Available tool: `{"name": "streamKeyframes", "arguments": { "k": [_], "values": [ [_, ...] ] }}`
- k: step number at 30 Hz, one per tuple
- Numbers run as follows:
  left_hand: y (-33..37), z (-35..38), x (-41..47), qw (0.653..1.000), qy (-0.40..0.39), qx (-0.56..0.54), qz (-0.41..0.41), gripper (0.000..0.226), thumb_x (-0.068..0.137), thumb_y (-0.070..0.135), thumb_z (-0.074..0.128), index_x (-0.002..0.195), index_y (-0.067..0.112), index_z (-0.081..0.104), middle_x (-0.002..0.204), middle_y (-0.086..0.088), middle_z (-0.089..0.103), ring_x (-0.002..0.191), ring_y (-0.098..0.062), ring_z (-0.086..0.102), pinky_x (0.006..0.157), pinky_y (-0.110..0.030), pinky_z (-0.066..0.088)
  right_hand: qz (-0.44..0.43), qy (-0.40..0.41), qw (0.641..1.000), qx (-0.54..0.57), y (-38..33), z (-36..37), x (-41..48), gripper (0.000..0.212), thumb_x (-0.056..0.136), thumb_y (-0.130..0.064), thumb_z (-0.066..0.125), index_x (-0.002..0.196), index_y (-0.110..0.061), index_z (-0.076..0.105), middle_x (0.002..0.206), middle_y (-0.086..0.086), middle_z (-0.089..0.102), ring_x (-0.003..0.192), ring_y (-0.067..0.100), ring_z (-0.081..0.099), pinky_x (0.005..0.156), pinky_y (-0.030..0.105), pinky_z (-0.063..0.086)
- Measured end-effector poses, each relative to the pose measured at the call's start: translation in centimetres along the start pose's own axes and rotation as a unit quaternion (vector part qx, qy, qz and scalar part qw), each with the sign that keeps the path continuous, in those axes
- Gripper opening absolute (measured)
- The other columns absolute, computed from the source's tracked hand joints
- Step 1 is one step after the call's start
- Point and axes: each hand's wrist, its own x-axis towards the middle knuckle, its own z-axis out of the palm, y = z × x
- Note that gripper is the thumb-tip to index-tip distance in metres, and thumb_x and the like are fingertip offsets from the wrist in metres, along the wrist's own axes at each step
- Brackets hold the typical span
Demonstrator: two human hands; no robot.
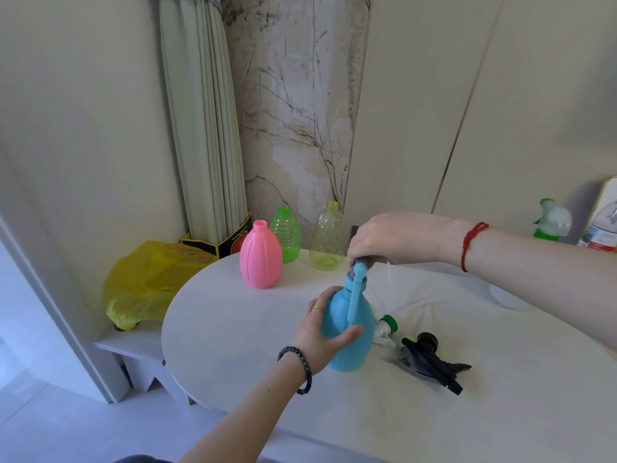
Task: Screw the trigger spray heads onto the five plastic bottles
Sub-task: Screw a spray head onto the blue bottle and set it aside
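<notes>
A blue bottle (350, 342) stands on the white table (253, 355), gripped around its body by my left hand (320, 332). My right hand (394, 238) is closed over the top of a blue and grey trigger spray head (355, 289) that sits on the bottle's neck, its trigger hanging down the front. At the table's far edge stand a pink bottle (261, 259), a green ribbed bottle (285, 233) and a clear yellow bottle (328, 237), all with bare necks. A green and white spray head (385, 330) and a black spray head (434, 360) lie right of the blue bottle.
A yellow plastic bag (143, 282) and a black and yellow box (230, 242) sit on a low shelf left of the table. A green spray bottle (549, 222) and a white container (602, 218) stand far right. A curtain (203, 111) hangs behind.
</notes>
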Motion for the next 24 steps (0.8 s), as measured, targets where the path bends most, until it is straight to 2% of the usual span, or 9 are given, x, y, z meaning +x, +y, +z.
{"name": "streamKeyframes", "arguments": {
  "k": [5,9,12,15,16,18,19,21,24],
  "values": [
    [-0.2,0.2,0.0,1.0,0.018,-0.005,-0.014,0.063,0.07,0.043,0.068,0.121,0.047,0.031,0.124,0.009,0.041,0.109,-0.009,0.046,0.084,-0.022,0.04,0.046,-0.025,0.995,0.084,-1.0,-0.3,0.3,0.012,0.088,-0.02,0.051,0.078,-0.014,0.047,0.088,0.004,0.061,0.082,0.022,0.054,0.054,0.023,0.031],
    [0.0,0.1,-0.1,1.0,0.003,-0.001,-0.014,0.063,0.071,0.043,0.067,0.121,0.047,0.028,0.124,0.009,0.039,0.107,-0.006,0.044,0.086,-0.023,0.039,0.128,-0.023,0.978,0.16,-2.1,-0.3,1.3,0.016,0.087,-0.024,0.052,0.08,-0.011,0.047,0.069,0.001,0.051,0.071,0.025,0.051,0.046,0.024,0.027],
    [0.2,0.1,-0.1,1.0,0.002,0.001,-0.01,0.059,0.072,0.042,0.066,0.114,0.052,0.026,0.122,0.011,0.036,0.105,-0.004,0.042,0.085,-0.022,0.038,0.221,-0.009,0.934,0.279,-2.7,0.0,1.9,0.032,0.087,-0.03,0.052,0.086,0.002,0.056,0.074,0.017,0.068,0.057,0.024,0.061,0.041,0.021,0.041],
    [0.2,0.1,-0.1,1.0,0.001,0.001,-0.006,0.057,0.072,0.041,0.067,0.108,0.056,0.025,0.121,0.012,0.035,0.103,-0.004,0.042,0.086,-0.022,0.038,0.304,-0.043,0.875,0.375,-2.9,0.3,1.9,0.052,0.094,-0.038,0.036,0.074,0.004,0.059,0.059,0.014,0.066,0.043,0.02,0.06,0.048,0.023,0.051],
    [0.2,0.1,-0.1,1.0,0.001,-0.001,-0.005,0.056,0.072,0.04,0.067,0.105,0.059,0.025,0.12,0.012,0.035,0.102,-0.002,0.042,0.086,-0.022,0.038,0.31,-0.039,0.878,0.361,-2.8,0.2,1.8,0.048,0.096,-0.034,0.031,0.082,0.003,0.059,0.064,0.014,0.066,0.049,0.021,0.061,0.052,0.026,0.051],
    [0.2,0.1,-0.2,1.0,0.003,-0.004,-0.002,0.057,0.073,0.039,0.067,0.101,0.063,0.023,0.12,0.012,0.036,0.101,0.0,0.042,0.085,-0.021,0.038,0.261,-0.015,0.926,0.271,-2.2,-0.4,1.4,0.031,0.095,-0.015,0.034,0.122,-0.007,0.046,0.099,0.015,0.062,0.08,0.028,0.06,0.067,0.034,0.049],
    [0.2,0.1,-0.2,1.0,0.004,-0.004,-0.001,0.057,0.073,0.039,0.067,0.1,0.063,0.023,0.12,0.012,0.036,0.101,-0.001,0.043,0.085,-0.021,0.038,0.22,-0.027,0.946,0.237,-2.0,-0.8,1.0,0.043,0.092,-0.007,0.038,0.134,-0.016,0.035,0.117,0.011,0.055,0.098,0.028,0.055,0.077,0.035,0.047],
    [0.2,0.1,-0.1,1.0,0.004,-0.006,-0.001,0.057,0.073,0.039,0.067,0.101,0.063,0.023,0.12,0.011,0.036,0.103,-0.004,0.043,0.086,-0.022,0.038,0.152,-0.043,0.972,0.176,-2.0,-1.0,0.6,0.05,0.087,-0.005,0.05,0.132,-0.023,0.04,0.132,0.002,0.047,0.116,0.023,0.047,0.086,0.027,0.04],
    [0.2,0.2,-0.1,1.0,0.005,-0.007,-0.004,0.056,0.072,0.04,0.067,0.105,0.059,0.026,0.121,0.01,0.036,0.104,-0.005,0.043,0.086,-0.023,0.039,0.142,-0.027,0.987,0.075,-2.2,-0.9,0.6,0.022,0.081,-0.023,0.061,0.101,-0.014,0.064,0.106,0.009,0.064,0.095,0.027,0.059,0.071,0.032,0.047]
  ]
}}
